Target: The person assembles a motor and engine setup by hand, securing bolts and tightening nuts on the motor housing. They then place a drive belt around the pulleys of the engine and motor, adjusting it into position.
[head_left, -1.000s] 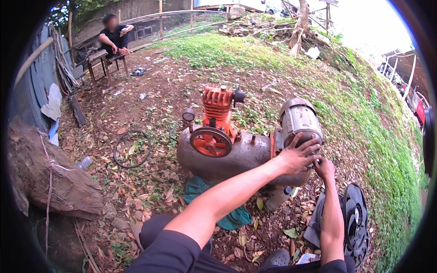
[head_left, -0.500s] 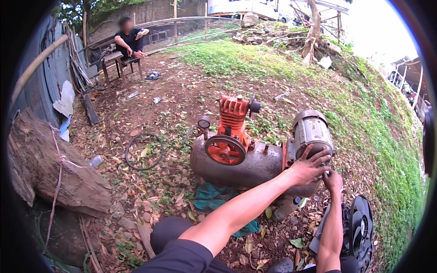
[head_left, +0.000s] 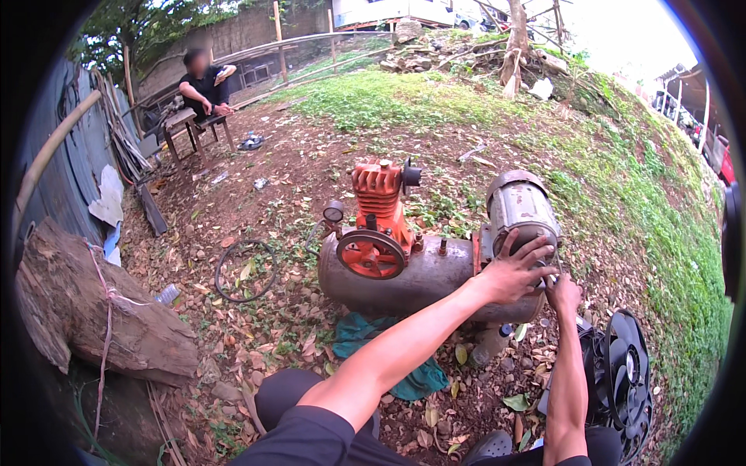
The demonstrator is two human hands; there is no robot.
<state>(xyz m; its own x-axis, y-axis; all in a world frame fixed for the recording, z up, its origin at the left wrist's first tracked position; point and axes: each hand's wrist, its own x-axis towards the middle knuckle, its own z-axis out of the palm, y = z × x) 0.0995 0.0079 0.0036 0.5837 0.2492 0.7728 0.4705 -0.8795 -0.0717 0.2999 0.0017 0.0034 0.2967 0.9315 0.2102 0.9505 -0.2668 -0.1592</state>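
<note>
Motor [head_left: 522, 208], grey, sits at the right end of the tank [head_left: 396, 286], just beyond the hands: left hand [head_left: 510, 276] spread against its near end, right hand [head_left: 565, 294] curled just beside, its grip unclear.

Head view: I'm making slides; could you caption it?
Left hand spread over a grey motor, right hand beside it; red compressor pump atop a metal tank.

An orange finned metal pump [head_left: 378, 194] sits on the left half of a brown cylindrical metal tank [head_left: 420, 286], a grey cylindrical metal motor [head_left: 521, 208] on its right end. The hands, left [head_left: 510, 276] and right [head_left: 563, 293], are side by side at the motor's near end. Left of the tank lies a thin black round loop [head_left: 218, 273]; before it, a crumpled teal cloth [head_left: 423, 379], with a clear plastic bottle [head_left: 492, 343] to the cloth's right.
</note>
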